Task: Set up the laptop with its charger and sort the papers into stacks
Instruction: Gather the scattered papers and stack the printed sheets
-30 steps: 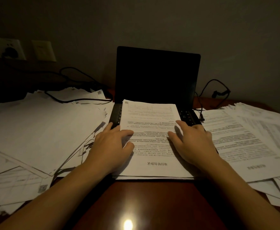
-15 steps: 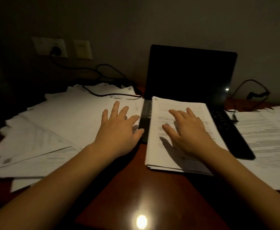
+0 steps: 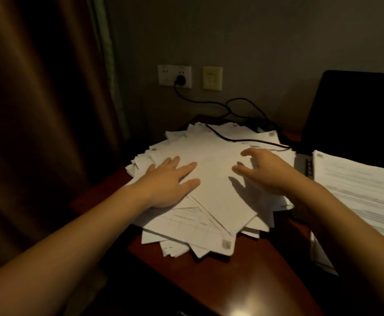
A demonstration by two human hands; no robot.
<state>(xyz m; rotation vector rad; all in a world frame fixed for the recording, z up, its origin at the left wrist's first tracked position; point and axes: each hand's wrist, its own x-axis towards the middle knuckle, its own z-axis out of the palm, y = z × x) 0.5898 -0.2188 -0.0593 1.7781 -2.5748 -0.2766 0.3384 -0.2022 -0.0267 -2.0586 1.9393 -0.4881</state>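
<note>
Many loose sheets form a messy pile (image 3: 211,172) on the desk's (image 3: 243,281) left corner. Left hand (image 3: 168,179) lies flat on it, fingers spread; right hand (image 3: 268,172) is over it, fingers spread and bent. Cable (image 3: 232,139) from socket (image 3: 174,76) crosses the pile's far edge toward the laptop (image 3: 357,110), where a second stack (image 3: 357,190) lies.

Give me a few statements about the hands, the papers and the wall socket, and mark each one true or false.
1. The left hand lies flat on the messy paper pile. True.
2. The right hand grips a pen. False: it holds nothing, its fingers loosely bent over the pile.
3. A black cable crosses the pile's far part. True.
4. The wall socket is empty. False: a black plug sits in it.
</note>
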